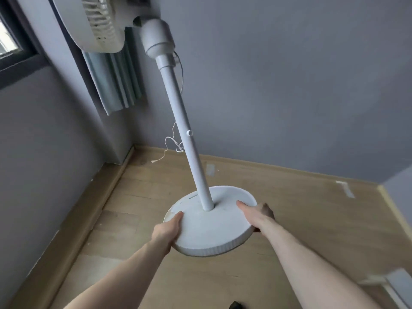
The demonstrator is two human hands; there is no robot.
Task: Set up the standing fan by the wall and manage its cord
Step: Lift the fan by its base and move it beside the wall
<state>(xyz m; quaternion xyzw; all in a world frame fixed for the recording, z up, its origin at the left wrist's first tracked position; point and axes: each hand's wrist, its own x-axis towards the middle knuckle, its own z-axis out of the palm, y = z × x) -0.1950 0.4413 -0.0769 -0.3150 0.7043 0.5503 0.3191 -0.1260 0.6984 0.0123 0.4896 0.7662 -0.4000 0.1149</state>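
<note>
A white standing fan stands in the room's corner, its pole [182,121] leaning toward the upper left and its head [98,23] cut off at the top edge. The round white base [211,228] looks tipped, its near edge raised off the wood floor. My left hand [167,230] grips the base's left rim, thumb on top. My right hand [256,214] grips the right rim, thumb on top and fingers under the edge. A thin white cord [172,144] dangles in loops behind the pole, and its plug end [153,161] hangs near the floor.
Grey walls [289,85] meet in the corner behind the fan, with a wooden skirting board [278,167] along them. A pale curtain [116,81] hangs beside a dark-framed window [13,52] at the left. Another wall corner [396,188] juts in at the right.
</note>
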